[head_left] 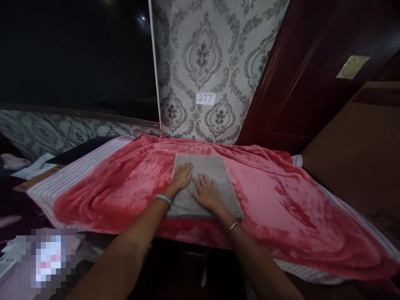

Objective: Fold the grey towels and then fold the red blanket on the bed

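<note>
Cloth, grey and short-piled (pixel 192 204), lies roughly square and nearly flat on the red and pink blanket (pixel 275 196), with twelve o'clock pointing straight away from the person, toward the patterned wall (pixel 203 54). The left hand (pixel 182 177) rests palm down toward its ten o'clock, and the right hand (pixel 208 194) lies spread around the middle, its wrist crossing the near edge at about five o'clock. Both sets of fingers are released and laid out over the pile; neither pinches nor grips anything. The cloth looks light and limp, with nothing fragile about it, and should sag wherever it goes unsupported. Its near edge looks a little thick, which suggests folded layers or padding, though which of these I cannot tell. With a plush face over a plush blanket, it may cling in places or slide and rumple if pushed hard, and the soft bed beneath would dent under pressure. Pulling on a single layer could skew the square. The surest hold looks to be the two near corners, around seven and five o'clock, thumbs on top and fingers slipped fully beneath, catching every layer without scooping up blanket; the far corners, near eleven and one, offer a similar hold.
</note>
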A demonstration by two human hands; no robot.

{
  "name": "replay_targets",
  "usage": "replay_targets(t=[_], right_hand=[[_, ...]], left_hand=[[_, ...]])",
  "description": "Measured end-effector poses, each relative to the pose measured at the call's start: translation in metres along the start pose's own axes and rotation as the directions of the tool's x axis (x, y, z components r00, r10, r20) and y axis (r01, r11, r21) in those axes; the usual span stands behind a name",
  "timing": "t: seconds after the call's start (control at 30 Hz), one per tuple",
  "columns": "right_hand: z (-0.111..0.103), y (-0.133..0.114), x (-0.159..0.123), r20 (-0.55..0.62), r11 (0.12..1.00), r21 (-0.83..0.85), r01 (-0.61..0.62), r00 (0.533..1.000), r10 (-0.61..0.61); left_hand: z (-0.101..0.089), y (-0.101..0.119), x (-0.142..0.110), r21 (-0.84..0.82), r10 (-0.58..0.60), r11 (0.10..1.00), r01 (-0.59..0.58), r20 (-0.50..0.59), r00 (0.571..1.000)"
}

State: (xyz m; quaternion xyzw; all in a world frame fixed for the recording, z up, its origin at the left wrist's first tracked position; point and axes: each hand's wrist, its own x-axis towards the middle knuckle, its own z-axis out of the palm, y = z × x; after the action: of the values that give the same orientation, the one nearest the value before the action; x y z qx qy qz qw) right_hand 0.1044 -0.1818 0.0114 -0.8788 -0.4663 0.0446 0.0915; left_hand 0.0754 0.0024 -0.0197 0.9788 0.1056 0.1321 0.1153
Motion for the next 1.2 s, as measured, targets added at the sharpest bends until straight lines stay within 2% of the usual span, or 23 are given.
replay_targets(t=[0.13, 0.37, 0.5, 0.57, 0.67, 0.73, 0.83, 1.0, 1.2], right_hand=[[0.009, -0.002, -0.019, 0.055, 0.998, 0.021, 0.061, 0.997, -0.062], [0.006, -0.004, -0.068, 0.070, 0.985, 0.101, 0.142, 0.986, -0.150], [-0.006, 0.014, -0.069, 0.037, 0.938, 0.249, 0.243, 0.965, -0.260], [-0.014, 0.027, -0.061, -0.053, 0.938, 0.269, 0.219, 0.976, -0.213], [-0.019, 0.040, -0.050, -0.167, 0.983, 0.171, 0.064, 0.985, -0.035], [-0.014, 0.042, -0.048, -0.134, 0.994, 0.105, 0.011, 0.991, 0.003], [-0.001, 0.041, -0.051, -0.042, 0.996, 0.085, 0.006, 0.999, -0.002], [0.006, 0.041, -0.053, -0.033, 0.995, 0.101, 0.000, 0.999, 0.003], [0.017, 0.037, -0.071, -0.082, 0.993, 0.113, 0.037, 0.996, -0.028]], left_hand=[[-0.001, 0.001, 0.000, 0.010, 0.002, 1.000, -0.002, 0.002, 1.000], [-0.005, 0.004, -0.001, 0.069, 0.003, 0.998, -0.004, 0.018, 1.000], [-0.014, 0.009, 0.009, 0.140, 0.009, 0.990, -0.014, 0.035, 0.999], [-0.019, 0.021, 0.022, 0.138, 0.051, 0.989, -0.054, 0.026, 0.998], [-0.022, 0.048, 0.049, 0.063, 0.182, 0.980, -0.188, 0.085, 0.980], [-0.018, 0.067, 0.067, 0.019, 0.241, 0.969, -0.248, 0.177, 0.954], [-0.003, 0.087, 0.085, 0.029, 0.229, 0.969, -0.246, 0.274, 0.934], [0.022, 0.088, 0.086, 0.073, 0.214, 0.970, -0.232, 0.196, 0.957], [0.022, 0.085, 0.083, 0.065, 0.219, 0.969, -0.237, 0.209, 0.953]])
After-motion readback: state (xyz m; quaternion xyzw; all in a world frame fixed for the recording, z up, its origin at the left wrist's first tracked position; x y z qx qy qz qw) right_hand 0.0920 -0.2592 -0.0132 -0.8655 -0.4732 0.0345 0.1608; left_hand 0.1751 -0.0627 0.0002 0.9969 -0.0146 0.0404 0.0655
